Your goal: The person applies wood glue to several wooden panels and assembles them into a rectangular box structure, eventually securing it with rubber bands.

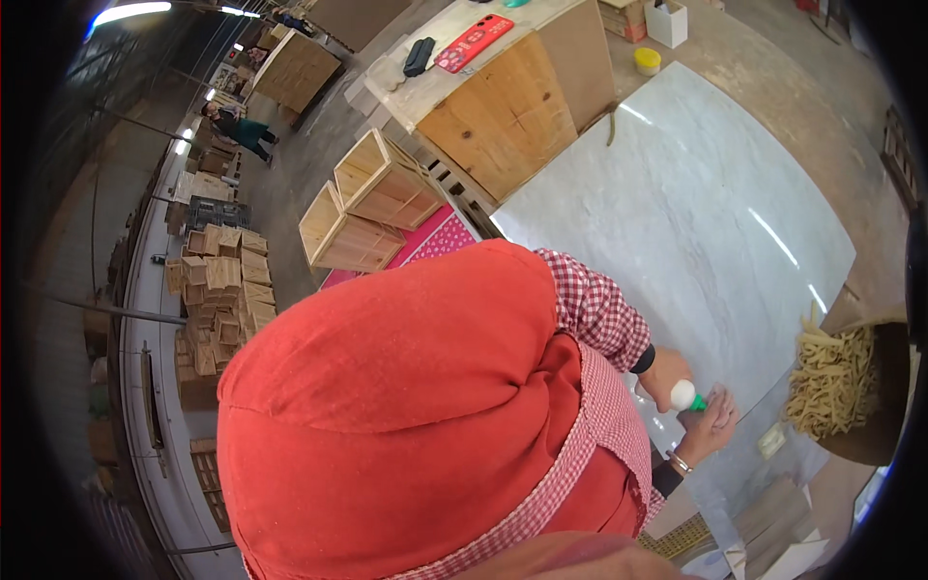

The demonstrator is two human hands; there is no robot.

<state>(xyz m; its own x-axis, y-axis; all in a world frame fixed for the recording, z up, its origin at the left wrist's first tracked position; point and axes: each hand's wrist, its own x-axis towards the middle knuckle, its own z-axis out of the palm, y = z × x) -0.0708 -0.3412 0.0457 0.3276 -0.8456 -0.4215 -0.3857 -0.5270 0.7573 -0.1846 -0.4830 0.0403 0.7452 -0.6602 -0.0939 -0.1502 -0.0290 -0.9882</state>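
Observation:
My left hand [664,377], at the end of a red-and-white checked sleeve, closes around a small white bottle [682,394] with a green cap [699,402]. The cap points at my right hand [710,425], which wears a bracelet [681,463]. The fingers of that hand are bent close to the cap; what they hold, if anything, is too small to make out. Both hands are over the near edge of a glossy grey marble-patterned tabletop [715,213]. My red garment [396,367] fills much of the view.
Beside the tabletop stands a round bin of pale strips [831,382]. A yellow-lidded tub [648,62] is at the far edge. A wooden cabinet [517,111] carries a red phone [474,43]. Open wooden boxes [391,184] and stacked crates [227,280] are left; a person [242,130] stands beyond.

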